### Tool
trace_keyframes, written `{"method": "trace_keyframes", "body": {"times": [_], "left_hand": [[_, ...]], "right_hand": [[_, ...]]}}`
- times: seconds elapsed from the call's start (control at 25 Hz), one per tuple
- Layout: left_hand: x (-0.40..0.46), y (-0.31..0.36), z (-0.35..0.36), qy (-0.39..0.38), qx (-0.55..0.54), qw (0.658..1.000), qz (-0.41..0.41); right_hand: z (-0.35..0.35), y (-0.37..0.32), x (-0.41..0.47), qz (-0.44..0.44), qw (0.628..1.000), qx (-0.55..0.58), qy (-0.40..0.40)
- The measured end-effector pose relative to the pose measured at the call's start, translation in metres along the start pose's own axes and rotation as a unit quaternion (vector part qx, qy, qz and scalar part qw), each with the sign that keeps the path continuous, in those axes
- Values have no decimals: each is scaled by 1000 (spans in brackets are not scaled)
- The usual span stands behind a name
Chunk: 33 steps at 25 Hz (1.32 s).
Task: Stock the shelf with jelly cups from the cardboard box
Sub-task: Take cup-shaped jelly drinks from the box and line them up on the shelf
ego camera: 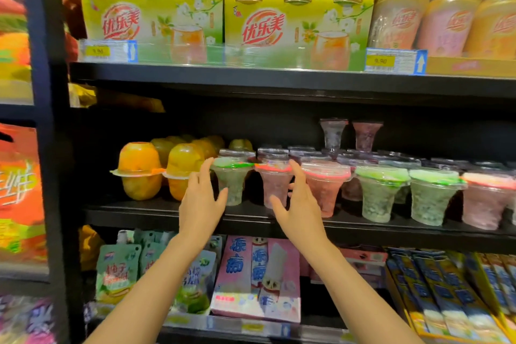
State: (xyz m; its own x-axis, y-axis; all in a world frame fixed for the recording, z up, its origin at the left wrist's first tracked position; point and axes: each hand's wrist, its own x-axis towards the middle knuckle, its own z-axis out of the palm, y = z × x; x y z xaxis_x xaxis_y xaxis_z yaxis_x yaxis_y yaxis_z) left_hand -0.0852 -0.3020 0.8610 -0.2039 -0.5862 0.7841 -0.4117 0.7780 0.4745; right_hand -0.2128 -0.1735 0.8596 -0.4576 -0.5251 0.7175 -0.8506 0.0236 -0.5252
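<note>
Clear flared jelly cups stand in a row on the middle black shelf (251, 219). A green-lidded cup (233, 179) is at the left end, a pink-lidded cup (275, 181) beside it, then another pink cup (325, 188) and green ones (379, 193). My left hand (202, 198) is open just left of the green cup, its fingers near the lid. My right hand (297, 204) is open in front of the pink cup, partly covering it. Neither hand grips anything. The cardboard box is out of view.
Orange and yellow fruit-shaped jelly cups (139, 170) sit left of the row. Two cups (333, 134) stand stacked upside down behind. Yellow-green multipacks (296, 28) fill the shelf above; pouches (117, 271) and pink boxes (255, 279) lie below. A black upright (53, 148) bounds the left.
</note>
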Motion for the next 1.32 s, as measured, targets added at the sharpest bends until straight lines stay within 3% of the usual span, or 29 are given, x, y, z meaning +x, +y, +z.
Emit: {"method": "trace_keyframes", "body": {"times": [0.16,0.48,0.8,0.96,1.16,1.32], "left_hand": [[7,-3,3,-4,-2,1000,29],[14,-3,13,-36,-1,999,16],[15,-1,15,-30,-48,998,-2],[13,-3,10,-43,-63,997,26],[6,1,6,-42,-1,997,59],[6,5,8,-40,35,998,36]], "right_hand": [[13,-2,15,52,998,-14,30],[14,2,23,85,996,-35,7],[12,-2,11,47,997,-35,53],[14,-1,10,26,997,-43,51],[12,2,10,36,999,-15,34],[11,1,8,21,999,-9,50]]}}
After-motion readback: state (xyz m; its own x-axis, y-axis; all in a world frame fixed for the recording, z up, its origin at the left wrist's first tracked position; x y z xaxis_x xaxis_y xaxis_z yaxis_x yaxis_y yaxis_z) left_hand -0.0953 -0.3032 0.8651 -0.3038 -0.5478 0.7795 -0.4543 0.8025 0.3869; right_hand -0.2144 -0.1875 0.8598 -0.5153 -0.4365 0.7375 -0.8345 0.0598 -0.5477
